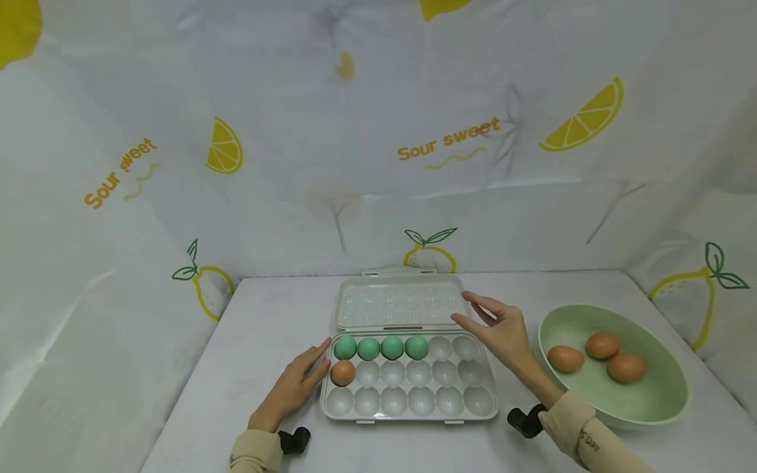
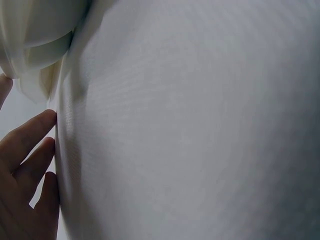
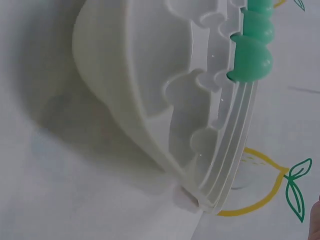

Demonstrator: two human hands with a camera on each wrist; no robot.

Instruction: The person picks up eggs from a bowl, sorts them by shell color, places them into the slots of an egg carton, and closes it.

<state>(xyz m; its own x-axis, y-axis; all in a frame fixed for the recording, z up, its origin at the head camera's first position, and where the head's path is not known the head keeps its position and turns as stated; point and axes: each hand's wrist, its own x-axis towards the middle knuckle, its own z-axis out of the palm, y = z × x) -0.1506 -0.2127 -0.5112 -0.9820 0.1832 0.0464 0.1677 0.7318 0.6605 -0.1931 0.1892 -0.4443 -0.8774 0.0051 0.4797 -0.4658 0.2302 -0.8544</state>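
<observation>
two hands frame an open egg tray (image 1: pixel 414 401) that sits mid-surface, its clear lid (image 1: pixel 399 302) folded back flat on the far side. the left hand (image 1: pixel 296 384) lies on the surface (image 1: pixel 248 341) at the tray's left edge, fingers straight and relaxed, tips touching the tray wall beside the brown egg (image 1: pixel 342 372) — the left wrist view shows those fingers (image 2: pixel 30 145) against the pale plastic. it holds nothing. the right hand (image 1: pixel 499 328) hovers over the tray's far right corner, just at the hinge line, fingers spread loosely and empty.

four green eggs (image 1: pixel 381 347) fill the far row's left cups, side by side; the single brown egg sits in the middle row's leftmost cup, just near of the first green one. the remaining cups hold nothing. the right wrist view catches the tray from the side, green eggs (image 3: pixel 252 55) poking above its rim.

right of the tray, near but apart, a pale green bowl (image 1: pixel 662 401) holds three brown eggs (image 1: pixel 602 355) clustered together. a lemon-print cloth (image 1: pixel 378 131) — lettered "sour sweet" — backs the scene on three sides.
</observation>
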